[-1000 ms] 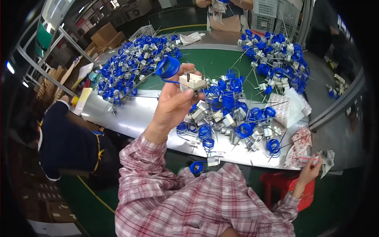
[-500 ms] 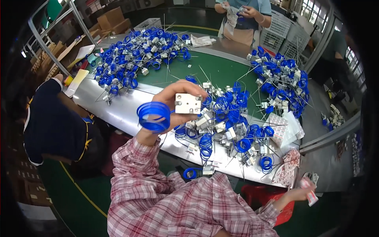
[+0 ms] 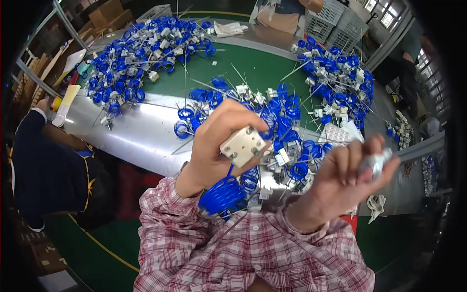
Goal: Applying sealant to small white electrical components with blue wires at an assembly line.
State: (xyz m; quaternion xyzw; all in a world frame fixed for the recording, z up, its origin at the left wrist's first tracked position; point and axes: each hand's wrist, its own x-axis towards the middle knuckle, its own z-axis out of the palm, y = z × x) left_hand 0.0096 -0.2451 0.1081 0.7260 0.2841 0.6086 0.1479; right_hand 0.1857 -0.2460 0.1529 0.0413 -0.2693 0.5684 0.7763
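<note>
My left hand (image 3: 219, 141) is closed round a capillary thermostat, its fingers and thumb gripping the white block (image 3: 243, 146) with metal terminals facing up. The thermostat's blue coiled tube (image 3: 223, 195) hangs below the hand. To the right, my right hand (image 3: 340, 180) is raised with curled fingers round a silvery, partly pinkish thing (image 3: 373, 165), too blurred to name. Behind both hands, a heap of similar thermostats (image 3: 284, 124) with blue coils and thin metal rods lies on the table, partly hidden by the hands.
Two larger thermostat piles lie at the far left (image 3: 146, 58) and far right (image 3: 340, 80) of the green-topped table (image 3: 233, 63) with metal edges. A person in dark clothing (image 3: 53, 165) is at the left; another person's apron (image 3: 277, 19) shows across the table. Grey crates (image 3: 335, 24) stand behind.
My right hand has come up from the low right toward the left hand, with something in it. My left hand has lowered slightly and tilted the thermostat; its coil now hangs lower. The view has shifted.
</note>
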